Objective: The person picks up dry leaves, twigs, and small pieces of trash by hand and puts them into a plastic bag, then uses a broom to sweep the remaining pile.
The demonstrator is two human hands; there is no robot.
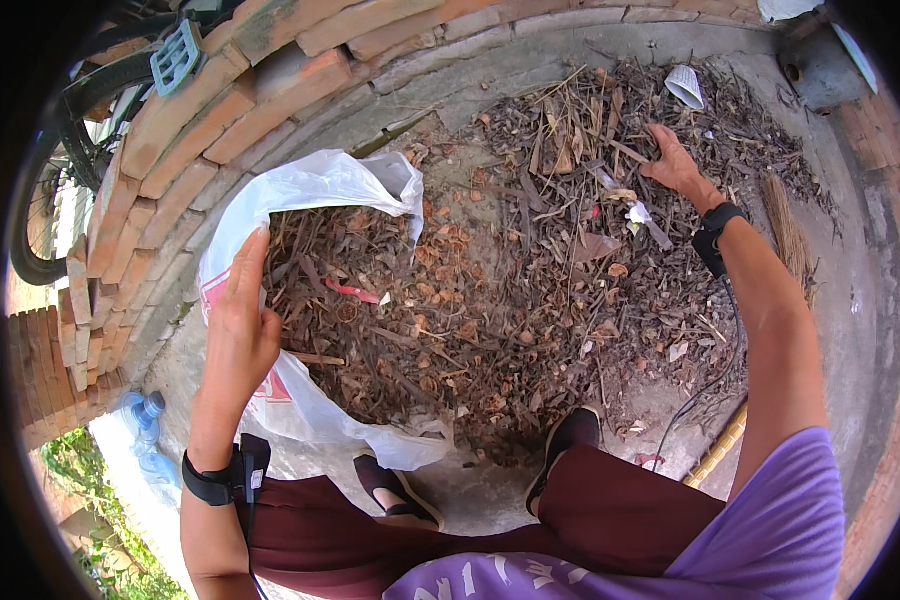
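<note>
A white plastic bag (300,180) with red print lies spread wide on its side, its mouth facing right and dry leaves and twigs inside it. My left hand (246,315) is at the bag's left side, fingers extended against the plastic; whether it pinches the film cannot be told. Dry leaf litter (495,360) covers the concrete from the bag to the right. Over the upper right of the heap, my right hand (673,163) has its fingers spread, holding nothing visible. Near it lie a paper cup (684,86) and a scrap of white plastic (636,216).
Low brick walls (217,120) curve around the area. A straw broom (787,225) lies beneath my right arm, with a yellow handle (716,446) lower down. A metal container (825,67) stands at the upper right. Plastic bottles (150,442) lie at left; a bicycle wheel (41,210) shows beyond the wall.
</note>
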